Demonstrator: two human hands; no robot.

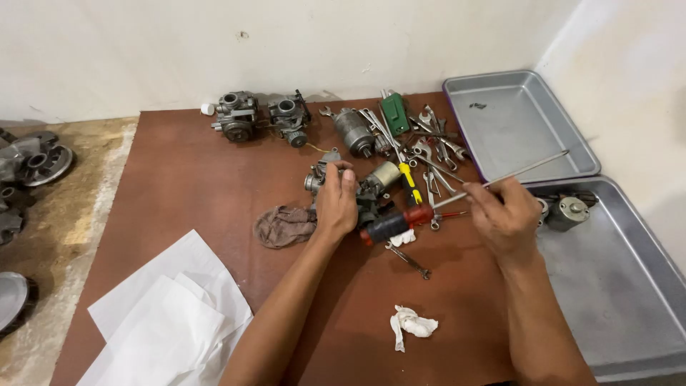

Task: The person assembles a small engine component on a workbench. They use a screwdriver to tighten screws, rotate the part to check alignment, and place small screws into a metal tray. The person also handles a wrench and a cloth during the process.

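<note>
Presently the left hand [336,204] grips a grey cast-metal carburettor body [323,175] at mid-table on the brown wooden tabletop [200,186]. The right hand [504,214] pinches a thin steel screwdriver shaft [511,174], red handle [418,214] leftward. Judged step: tool positioning; next, aligning its tip demands steadiness.

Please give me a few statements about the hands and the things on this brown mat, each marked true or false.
1. The left hand rests on a carburetor. True.
2. The right hand holds a hammer. False: its fingers pinch a thin metal rod.
3. Two metal trays lie on the right. True.
4. The brown rag lies inside a tray. False: it lies on the mat beside the left hand.
5. White paper sheets lie at lower left. True.
</note>
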